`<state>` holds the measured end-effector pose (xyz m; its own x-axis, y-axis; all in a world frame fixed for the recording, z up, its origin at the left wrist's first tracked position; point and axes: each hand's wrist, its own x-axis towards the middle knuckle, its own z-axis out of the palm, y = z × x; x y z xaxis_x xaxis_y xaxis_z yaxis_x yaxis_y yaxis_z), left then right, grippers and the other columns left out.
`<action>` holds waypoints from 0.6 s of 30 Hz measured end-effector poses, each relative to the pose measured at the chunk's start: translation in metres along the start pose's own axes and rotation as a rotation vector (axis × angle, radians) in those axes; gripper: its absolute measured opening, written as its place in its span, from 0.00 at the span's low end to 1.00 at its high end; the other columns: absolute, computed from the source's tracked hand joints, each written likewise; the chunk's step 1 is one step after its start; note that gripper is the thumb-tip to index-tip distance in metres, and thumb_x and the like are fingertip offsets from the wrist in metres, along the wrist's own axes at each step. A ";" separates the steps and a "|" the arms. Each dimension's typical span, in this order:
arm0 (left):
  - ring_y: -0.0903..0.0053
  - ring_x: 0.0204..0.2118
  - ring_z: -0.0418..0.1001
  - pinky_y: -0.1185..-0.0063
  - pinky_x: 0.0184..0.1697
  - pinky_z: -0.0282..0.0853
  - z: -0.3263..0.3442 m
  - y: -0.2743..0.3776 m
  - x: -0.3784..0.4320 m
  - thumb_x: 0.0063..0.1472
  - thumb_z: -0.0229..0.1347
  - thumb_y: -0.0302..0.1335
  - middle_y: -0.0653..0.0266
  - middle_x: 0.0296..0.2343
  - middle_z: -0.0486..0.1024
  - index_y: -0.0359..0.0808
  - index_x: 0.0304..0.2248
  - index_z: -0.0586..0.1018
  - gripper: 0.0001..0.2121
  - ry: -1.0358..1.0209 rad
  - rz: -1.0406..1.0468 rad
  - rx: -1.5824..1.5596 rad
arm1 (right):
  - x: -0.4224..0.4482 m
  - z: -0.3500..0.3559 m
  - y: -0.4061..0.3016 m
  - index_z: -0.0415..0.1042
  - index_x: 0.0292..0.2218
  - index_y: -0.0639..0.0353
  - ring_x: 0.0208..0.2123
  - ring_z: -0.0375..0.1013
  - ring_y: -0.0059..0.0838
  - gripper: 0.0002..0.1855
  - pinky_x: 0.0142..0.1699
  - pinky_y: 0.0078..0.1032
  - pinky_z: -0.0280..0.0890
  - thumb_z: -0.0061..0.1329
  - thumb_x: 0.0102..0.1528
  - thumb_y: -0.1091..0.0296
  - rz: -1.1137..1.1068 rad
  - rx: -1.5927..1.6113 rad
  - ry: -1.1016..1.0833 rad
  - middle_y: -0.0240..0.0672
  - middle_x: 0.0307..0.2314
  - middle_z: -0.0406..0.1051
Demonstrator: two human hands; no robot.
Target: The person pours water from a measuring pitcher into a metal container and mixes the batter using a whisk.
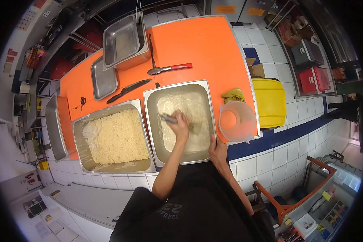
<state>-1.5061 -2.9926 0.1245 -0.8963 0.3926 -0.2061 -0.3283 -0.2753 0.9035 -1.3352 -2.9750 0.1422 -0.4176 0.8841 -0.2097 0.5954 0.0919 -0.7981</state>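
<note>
My left hand (180, 124) is closed around the grey handle of a utensil (168, 118), blurred by motion; its working end cannot be made out, though it resembles a whisk. It is over a deep steel pan (211, 113) of pale, wet batter-like liquid (172, 104). My right hand (218, 150) grips the pan's near right corner, thumb at the rim. Left of it, another steel pan (113, 168) contains a yellowish crumbly mass (121, 136) and a piece of clear plastic (91, 133). To the right stands a translucent plastic jug (243, 121).
On the orange table (199, 39) lie red-handled tongs (169, 69), a black knife (129, 90), scissors (83, 103) and a yellow-green cloth (233, 95). Stacked steel pans (121, 42) and a shallow tray (103, 78) are at the far left. A yellow bin lid (269, 103) is beyond the right edge.
</note>
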 end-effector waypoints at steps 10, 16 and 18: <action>0.88 0.16 0.58 0.86 0.17 0.54 -0.066 0.035 0.054 0.63 0.52 0.29 0.74 0.16 0.61 0.36 0.29 0.63 0.10 0.067 0.194 0.277 | 0.002 -0.002 0.004 0.67 0.26 0.70 0.19 0.66 0.58 0.16 0.24 0.42 0.58 0.43 0.60 0.66 -0.087 0.049 -0.005 0.56 0.15 0.63; 0.89 0.18 0.59 0.86 0.18 0.55 0.001 0.023 0.108 0.63 0.53 0.31 0.74 0.18 0.62 0.37 0.33 0.60 0.12 0.328 0.326 0.046 | 0.002 0.000 0.001 0.66 0.24 0.71 0.18 0.65 0.59 0.20 0.23 0.42 0.58 0.41 0.61 0.62 -0.083 -0.004 -0.043 0.57 0.14 0.63; 0.89 0.15 0.58 0.86 0.15 0.53 0.022 0.006 0.088 0.63 0.52 0.31 0.75 0.16 0.60 0.38 0.30 0.62 0.11 0.291 0.205 -0.075 | 0.001 0.001 0.003 0.67 0.24 0.71 0.18 0.65 0.59 0.21 0.24 0.43 0.57 0.41 0.61 0.61 -0.063 -0.012 -0.009 0.58 0.15 0.64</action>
<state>-1.5808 -2.9405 0.1202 -0.9896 0.0592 -0.1312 -0.1439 -0.3899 0.9095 -1.3346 -2.9747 0.1391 -0.4605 0.8723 -0.1646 0.5761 0.1526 -0.8030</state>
